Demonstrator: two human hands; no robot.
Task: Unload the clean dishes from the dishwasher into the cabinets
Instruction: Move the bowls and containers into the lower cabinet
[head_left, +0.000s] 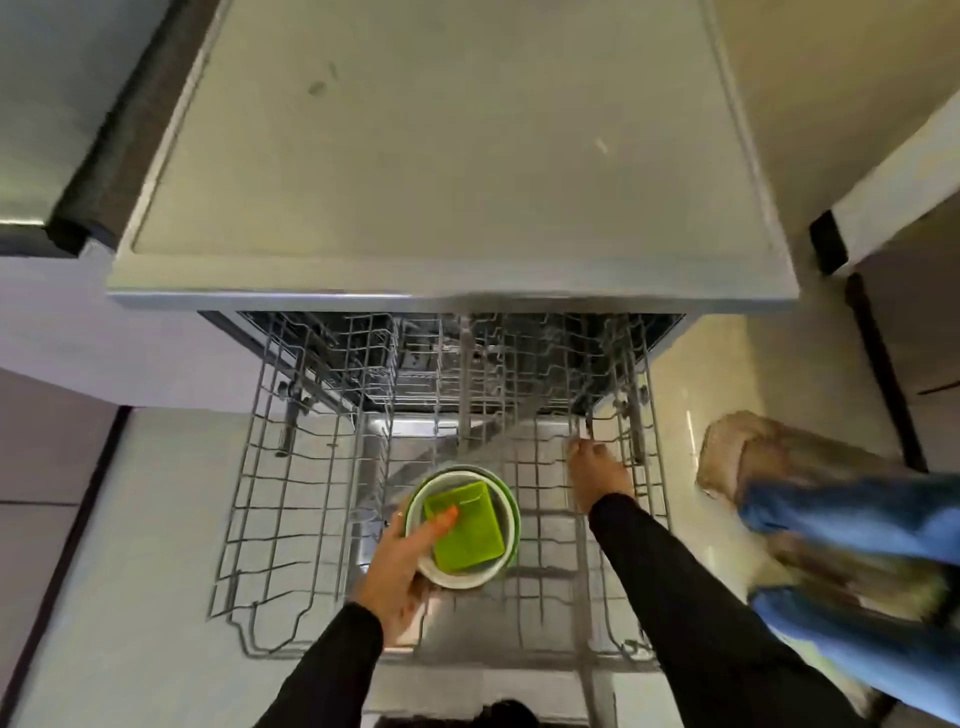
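Two hands down at the pulled-out upper rack (291, 519). Left hand (400, 566) gripping the bowl stack (498, 566), thumb hooked over the rim onto the green container (467, 530) nested inside, all held just above the wires. Right hand (597, 475) reaching deep among the right-side tines, grip impossible to tell. Best kept level, thumb pinning that loose container, lifted clear of the tines before turning toward the cabinets.
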